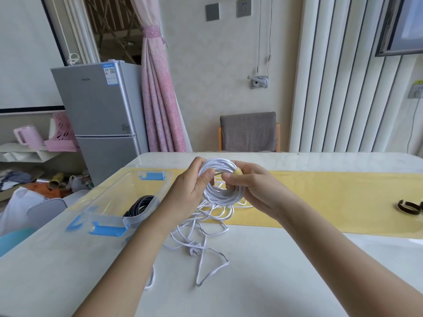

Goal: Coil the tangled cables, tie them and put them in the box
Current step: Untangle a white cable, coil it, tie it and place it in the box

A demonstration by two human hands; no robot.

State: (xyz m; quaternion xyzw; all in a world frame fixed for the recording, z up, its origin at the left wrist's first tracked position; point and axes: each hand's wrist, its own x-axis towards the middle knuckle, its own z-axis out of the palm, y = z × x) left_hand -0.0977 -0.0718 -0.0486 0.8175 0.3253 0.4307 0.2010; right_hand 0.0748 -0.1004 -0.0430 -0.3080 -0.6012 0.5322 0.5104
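A pale tabletop (274, 271) is seen in a room, crossed by one yellow runner (332, 197); behind it stand one grey two-door fridge (98, 115), one tied-back pink curtain (158, 99) and one grey-backed chair (249, 131), and one pink kettle (28, 136) is set on a shelf at the left. One clear plastic box (109, 216) lies open on the left part of the tabletop, three blue clips being visible on its rim, and one coiled black cable (139, 207) is lying inside it. One white cable coil (219, 193) is held above the near edge of the runner between two hands. Its left side is gripped by the left hand (190, 191), whose fingers are curled round the turns with the thumb pressed on the front. Its right side is gripped by the right hand (254, 186), fingers likewise curled round the turns, and a small yellowish piece is pinched at the thumb; what it is cannot be told. The uncoiled rest of the white cable (206, 227) hangs from the coil and is spread in loose tangled loops on the tabletop below the hands, with one white plug (193, 248) lying among them. At the far right of the runner, well apart from the hands, two dark looped straps (408, 208) are seen, the second cut off by the frame edge.
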